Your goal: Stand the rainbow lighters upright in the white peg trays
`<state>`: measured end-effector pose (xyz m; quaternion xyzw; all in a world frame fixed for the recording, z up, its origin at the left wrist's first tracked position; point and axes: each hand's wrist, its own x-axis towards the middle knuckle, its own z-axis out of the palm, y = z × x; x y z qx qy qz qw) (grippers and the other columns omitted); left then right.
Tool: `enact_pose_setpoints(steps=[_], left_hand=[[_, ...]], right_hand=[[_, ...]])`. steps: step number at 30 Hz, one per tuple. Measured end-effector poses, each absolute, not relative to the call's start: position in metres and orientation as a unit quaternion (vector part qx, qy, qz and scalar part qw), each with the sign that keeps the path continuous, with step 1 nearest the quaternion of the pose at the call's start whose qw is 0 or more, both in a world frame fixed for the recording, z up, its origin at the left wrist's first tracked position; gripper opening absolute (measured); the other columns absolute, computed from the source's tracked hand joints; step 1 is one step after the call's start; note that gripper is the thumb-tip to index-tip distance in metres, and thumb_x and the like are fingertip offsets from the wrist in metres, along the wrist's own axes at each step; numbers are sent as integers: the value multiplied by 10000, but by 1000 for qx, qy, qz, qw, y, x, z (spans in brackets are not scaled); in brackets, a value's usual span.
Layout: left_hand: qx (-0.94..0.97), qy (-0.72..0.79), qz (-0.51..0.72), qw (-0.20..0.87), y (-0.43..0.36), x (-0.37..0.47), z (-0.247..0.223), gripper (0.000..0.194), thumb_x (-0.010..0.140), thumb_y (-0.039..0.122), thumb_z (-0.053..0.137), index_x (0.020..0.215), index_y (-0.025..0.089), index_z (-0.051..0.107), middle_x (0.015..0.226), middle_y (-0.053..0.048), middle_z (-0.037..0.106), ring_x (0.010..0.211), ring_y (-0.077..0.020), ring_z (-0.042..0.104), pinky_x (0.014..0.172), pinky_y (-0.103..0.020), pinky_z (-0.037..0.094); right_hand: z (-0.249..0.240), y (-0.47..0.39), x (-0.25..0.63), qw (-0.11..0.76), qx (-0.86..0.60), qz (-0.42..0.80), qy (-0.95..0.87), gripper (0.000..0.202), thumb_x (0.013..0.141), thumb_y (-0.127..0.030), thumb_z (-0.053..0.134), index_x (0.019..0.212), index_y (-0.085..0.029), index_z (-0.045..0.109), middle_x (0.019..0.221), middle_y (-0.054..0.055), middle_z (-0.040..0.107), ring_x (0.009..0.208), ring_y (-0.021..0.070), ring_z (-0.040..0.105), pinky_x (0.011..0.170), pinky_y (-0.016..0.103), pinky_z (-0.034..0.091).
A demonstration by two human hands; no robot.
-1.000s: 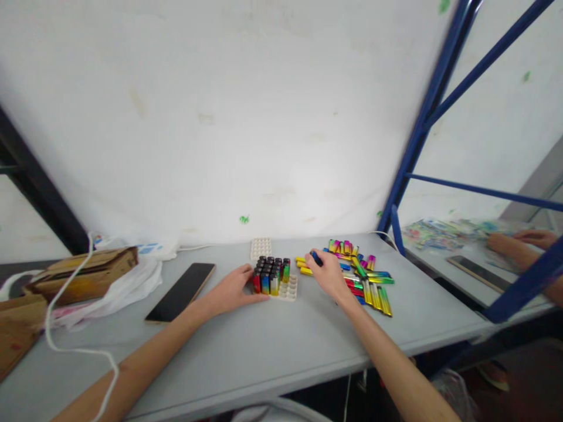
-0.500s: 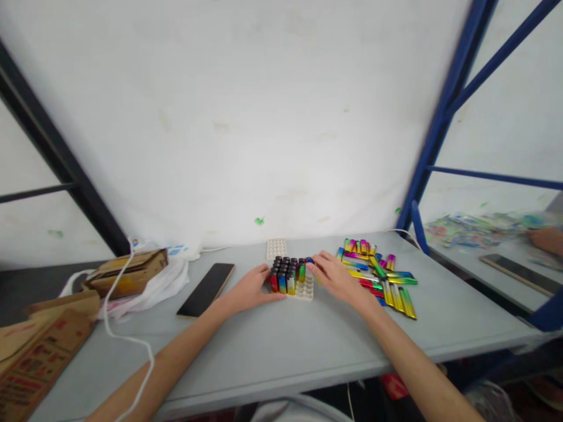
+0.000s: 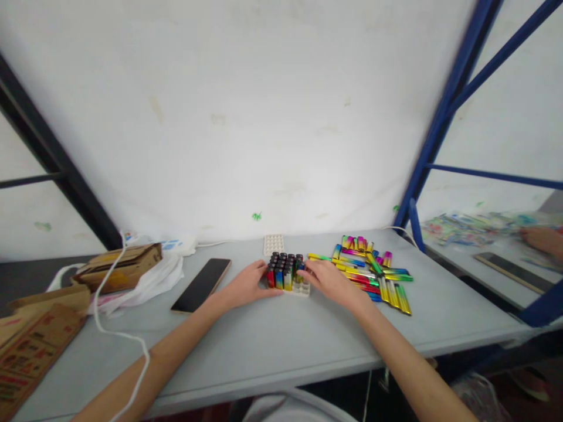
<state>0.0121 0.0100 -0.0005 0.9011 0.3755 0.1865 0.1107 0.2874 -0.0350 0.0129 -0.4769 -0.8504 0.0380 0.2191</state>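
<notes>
Upright lighters (image 3: pixel 278 273) with black tops and shiny red, blue and yellow bodies stand packed in a white tray with round holes (image 3: pixel 301 289). My left hand (image 3: pixel 251 282) grips the tray's left side, its thumb along the front and fingers against the lighters. At the right side of the block, my right hand (image 3: pixel 324 278) has its fingertips closed on a lighter among the standing ones; the fingers partly hide it. Bare holes show at the tray's front right. Beyond my right hand lies a loose pile of metallic coloured lighters (image 3: pixel 377 273).
A second white holed tray (image 3: pixel 273 244) lies near the wall. To the left are a black phone (image 3: pixel 202 285), cardboard boxes (image 3: pixel 121 266), a plastic bag and a white cable (image 3: pixel 118 333). Blue frame posts (image 3: pixel 440 129) rise at right; another person's hand (image 3: pixel 541 239) is beyond.
My right hand has brought a lighter down to the right side of the standing block. My left hand keeps its hold on the tray. The camera view has shifted slightly.
</notes>
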Motion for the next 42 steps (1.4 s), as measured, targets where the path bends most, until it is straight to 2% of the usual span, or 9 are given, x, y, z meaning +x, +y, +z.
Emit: enact_pose_setpoints(steps=[6,10,14,18,26,34,38,42], left_hand=[[897,392,175,106,8,13,2,549,828,679,702,1072,188,714,1129,-108,680,1027,-300,658,951,-399,539],[896,384,192,114,8,13,2,532,821,661,718,1088,201,712,1130,-90,687,1051,-295,657,978,-390,534],[894,383,199,122,8,13,3,532,821,661,716,1098,207,707,1154,-89,683,1070,-294,654,995,-393,531],[896,382,189,127,7,14,4,523,832,656,705,1088,200,708,1142,-99,674,1070,-299,645,996,-411,527],[895,376,203,127,7,15,4,526,819,675,705,1056,205,709,1090,-97,674,1016,-297,650,963,-406,533],[898,381,185,120,7,14,4,531,832,687,686,1025,192,696,1085,-108,661,1011,-302,642,948,-413,534],[896,382,192,123,7,15,4,516,824,684,691,1002,200,694,1081,-105,668,1037,-305,637,971,-412,526],[898,381,184,121,6,15,6,505,838,671,680,1020,200,697,1096,-104,664,1039,-306,640,969,-410,526]], right_hand=[[14,-40,280,175,-528,1,-831,376,1086,-399,431,1064,-135,698,1017,134,727,965,250,678,849,315,475],[18,-45,281,140,-523,-3,-841,364,1095,-320,395,1039,-157,715,1061,112,713,1006,232,676,863,304,482],[17,-45,283,161,-519,-4,-839,285,1069,-378,477,1052,-186,686,1042,83,694,992,228,667,852,306,480],[14,-43,283,174,-529,4,-831,335,1071,-427,455,1017,-177,672,1038,98,692,981,236,664,858,319,469],[20,-45,277,180,-555,15,-812,315,1069,-418,452,959,-188,636,1019,111,715,945,240,671,801,303,458],[22,-47,274,165,-568,12,-806,266,1044,-408,508,1001,-180,638,1012,123,725,937,265,682,778,319,462],[20,-47,274,157,-560,19,-814,213,1009,-387,584,1000,-189,662,1025,109,719,945,252,679,773,304,458],[19,-43,284,176,-531,53,-827,271,990,-442,611,953,-183,685,973,85,717,902,225,671,769,293,452]])
